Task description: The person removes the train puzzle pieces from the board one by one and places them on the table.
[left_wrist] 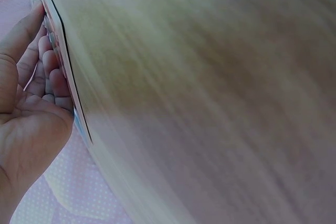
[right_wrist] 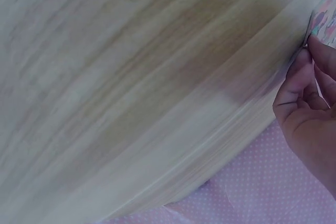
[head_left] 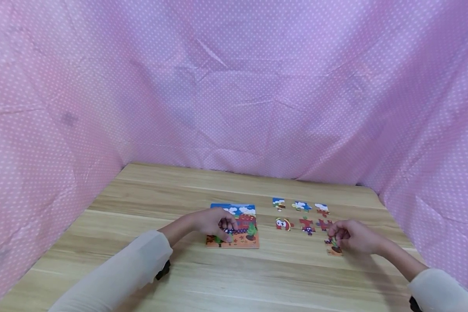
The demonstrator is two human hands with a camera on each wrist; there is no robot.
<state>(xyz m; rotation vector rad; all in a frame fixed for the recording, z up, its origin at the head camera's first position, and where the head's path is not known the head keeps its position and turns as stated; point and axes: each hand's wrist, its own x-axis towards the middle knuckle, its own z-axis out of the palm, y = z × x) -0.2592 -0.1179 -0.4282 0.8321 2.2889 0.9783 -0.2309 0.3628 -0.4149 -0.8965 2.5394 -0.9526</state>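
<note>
A jigsaw board [head_left: 234,245] with a picture of a red house, clouds and trees lies on the wooden table. My left hand [head_left: 213,222] rests over its left part, fingers loosely bent and touching its surface; the hand covers some of the picture. In the left wrist view the left thumb and fingertips lie against the board's face [left_wrist: 59,51]. Further right, my right hand [head_left: 355,236] pinches a puzzle piece [head_left: 336,250] with a green plant on orange ground. Thumb and forefinger hold that piece by its edge in the right wrist view.
Loose puzzle pieces lie in two rows between the hands: a sky-and-cloud piece [head_left: 301,206], a corner piece [head_left: 278,203], a big-eyed face piece [head_left: 283,224], a red piece [head_left: 307,224] and others. A pink dotted cloth [head_left: 242,108] hangs round the table [head_left: 234,281].
</note>
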